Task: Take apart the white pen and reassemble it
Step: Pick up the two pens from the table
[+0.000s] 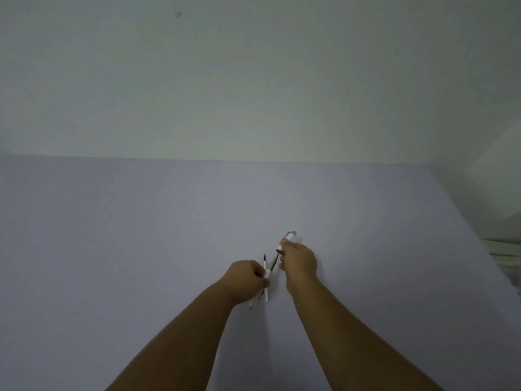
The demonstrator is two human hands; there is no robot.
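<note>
Fingers of my left hand (245, 280) are curled shut around thin white parts of the pen. One piece (266, 289) stands nearly upright out of the fist, with a dark point at its top. A second thin white piece (251, 305) pokes out below the fist toward me. I judge these are kept bunched in one fist so nothing rolls away on the table (141, 235).

Between the hands a dark thin rod (275, 262) runs on a slant, its lower end at my left fist and its upper end at the open mouth of the barrel. I take it for the ink refill. Whether it is going in or coming out cannot be told.

Fingers of my right hand (298, 263) are closed on the white barrel (286, 241), pinching it near its lower end. Its grey-tipped far end points up and away from me. Holding it tilted lines its mouth up with the rod.

Both hands work just above the pale lilac table, near its middle. A plain wall (253, 80) stands behind. Folded pale cloth (504, 249) lies at the right edge.
</note>
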